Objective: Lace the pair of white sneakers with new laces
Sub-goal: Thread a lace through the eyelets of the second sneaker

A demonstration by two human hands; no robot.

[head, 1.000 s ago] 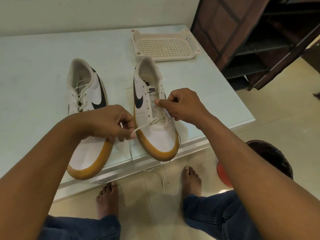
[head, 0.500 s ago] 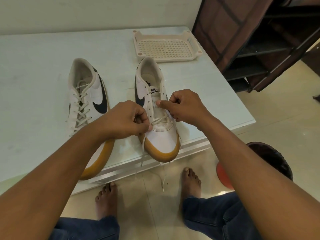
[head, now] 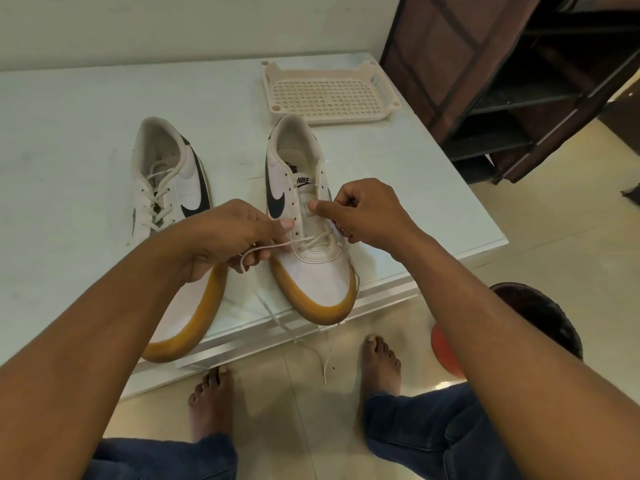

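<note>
At the left of the frame a laced white sneaker (head: 162,199), leather with a black swoosh and a tan rubber sole, lies on the pale glossy table (head: 69,133) with its toe toward you and its lace crossed through most of the eyelets. Your left hand (head: 225,240) sits over that shoe's toe, fingers curled, pinching the thin off-white lace (head: 304,241) between thumb and fingertips. The lace runs taut from that pinch to the lowest eyelets of the open white sneaker (head: 313,268) at the centre of the frame. This matching shoe also points its toe at you, right at the table's near edge. Only its bottom eyelets carry lace, and loose strands hang off the edge toward the floor between your bare feet. Your right hand (head: 370,213) is clamped on this shoe's upper, with the thumb pressed on the tongue below the brand label and the fingers curled at the right-hand eyelet flap. You cannot tell whether a lace strand is also caught under those fingers. Beyond the shoe, at upper centre, a cream perforated plastic tray (head: 377,81) sits on the table just behind its heel. A dark brown shelving rack (head: 485,64) fills the upper right, and a dark round object (head: 540,310) with a red patch beside it sits on the tiled floor at the lower right.
</note>
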